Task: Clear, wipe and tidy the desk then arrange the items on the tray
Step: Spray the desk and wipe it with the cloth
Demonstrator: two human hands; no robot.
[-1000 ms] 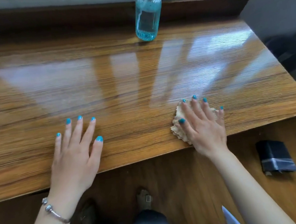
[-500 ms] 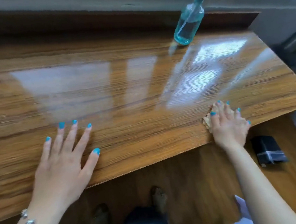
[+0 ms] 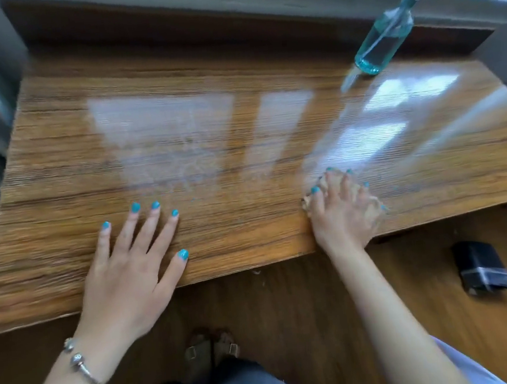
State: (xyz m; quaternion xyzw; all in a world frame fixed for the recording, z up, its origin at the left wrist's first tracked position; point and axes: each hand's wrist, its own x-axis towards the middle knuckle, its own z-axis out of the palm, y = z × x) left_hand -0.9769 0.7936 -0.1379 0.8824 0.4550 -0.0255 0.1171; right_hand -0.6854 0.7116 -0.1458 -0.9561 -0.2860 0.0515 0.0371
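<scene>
— Where is the cloth [image 3: 309, 202]?
— Lying on the desk [image 3: 59, 185], close to the front edge, toward the right end. Mostly hidden under the right hand [image 3: 342, 211].
— Gripped or just pressed?
— Pressed down from above, fingers spread and a little bent over the cloth. Blurry there, so hard to say more.
— And the left hand [image 3: 130, 275]?
— Resting flat on the desk, near the front edge, left of the cloth and well apart from it. Fingers straight and fanned out, holding nothing. Wearing a silver bracelet [image 3: 79, 361] at the wrist.
— Anything else on the desk?
— A blue glass bottle [image 3: 383, 46], standing at the back right corner of the desk, far from the cloth. Shiny window light over the middle of the desk.
— Below the desk?
— A wooden floor [image 3: 319, 309], with a small black box [image 3: 480, 266] lying past the desk's front right corner. Two sandals [image 3: 211, 349] under the front edge.
</scene>
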